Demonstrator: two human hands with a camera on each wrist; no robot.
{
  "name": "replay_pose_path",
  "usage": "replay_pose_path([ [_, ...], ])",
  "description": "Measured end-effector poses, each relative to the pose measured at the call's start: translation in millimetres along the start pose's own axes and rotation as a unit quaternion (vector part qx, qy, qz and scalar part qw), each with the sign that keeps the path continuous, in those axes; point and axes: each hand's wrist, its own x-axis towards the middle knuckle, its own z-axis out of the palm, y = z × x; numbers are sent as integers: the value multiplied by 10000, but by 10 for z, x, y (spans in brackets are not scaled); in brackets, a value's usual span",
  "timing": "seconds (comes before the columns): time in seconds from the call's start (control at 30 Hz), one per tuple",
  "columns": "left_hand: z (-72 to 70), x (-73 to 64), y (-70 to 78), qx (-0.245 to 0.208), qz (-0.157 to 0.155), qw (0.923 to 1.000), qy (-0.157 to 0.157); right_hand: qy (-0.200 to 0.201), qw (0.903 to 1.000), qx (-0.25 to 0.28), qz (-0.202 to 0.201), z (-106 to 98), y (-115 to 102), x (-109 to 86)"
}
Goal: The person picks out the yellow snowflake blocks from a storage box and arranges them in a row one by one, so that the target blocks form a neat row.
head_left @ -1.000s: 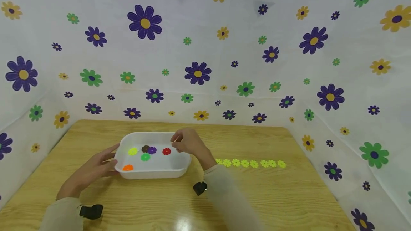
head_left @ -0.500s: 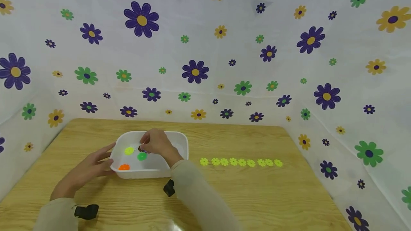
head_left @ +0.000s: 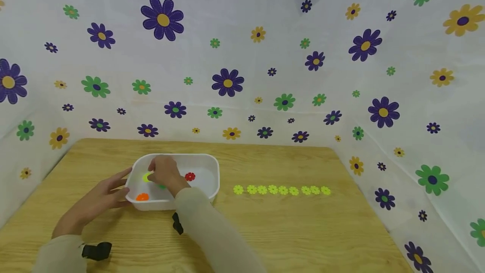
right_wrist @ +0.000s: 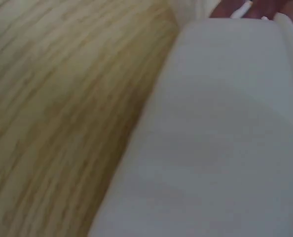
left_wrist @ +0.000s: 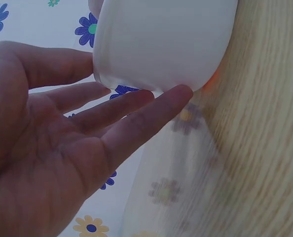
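A white plastic tray stands on the table, holding flower-shaped plastic discs. My left hand is at its left end, fingers extended; the left wrist view shows fingertips against the white outer wall. My right hand reaches into the tray, its fingertips right at the edge of a yellow disc; I cannot tell whether they pinch it. Under that hand a green disc is mostly covered. An orange disc lies by the near left wall, a red disc right of the hand.
Right of the tray, several yellow flower discs lie in a row on the wooden table. A white cloth printed with flowers rises behind the table and at both sides.
My right hand has moved left across the tray, from the right side past the brown and purple discs to the yellow one. The red disc shows again. My left hand stays at the tray.
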Motion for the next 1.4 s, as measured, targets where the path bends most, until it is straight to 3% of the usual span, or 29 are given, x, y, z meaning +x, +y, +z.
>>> replay_pose_path([
  [0.17,3,5,0,-121,53,9999,-22,148,9996,-134,188,110,-28,34],
  [0.53,18,20,32,-72,-28,9999,-66,-6,9989,-3,466,190,-17,50],
  [0.73,10,10,29,27,-132,9999,-62,-57,9989,17,460,209,0,74],
  [0.97,-17,-10,4,-70,-145,9999,-21,-145,9998,116,58,95,-6,33],
  [1.1,-28,-17,-7,-113,-161,9998,-32,-258,9954,911,177,-49,27,-27],
  [1.23,-25,-13,2,-50,-218,9997,-41,-311,9828,1784,355,-207,129,-94],
  [1.4,-9,-5,17,49,-248,9997,-6,-390,9720,2290,340,-447,308,-210],
])
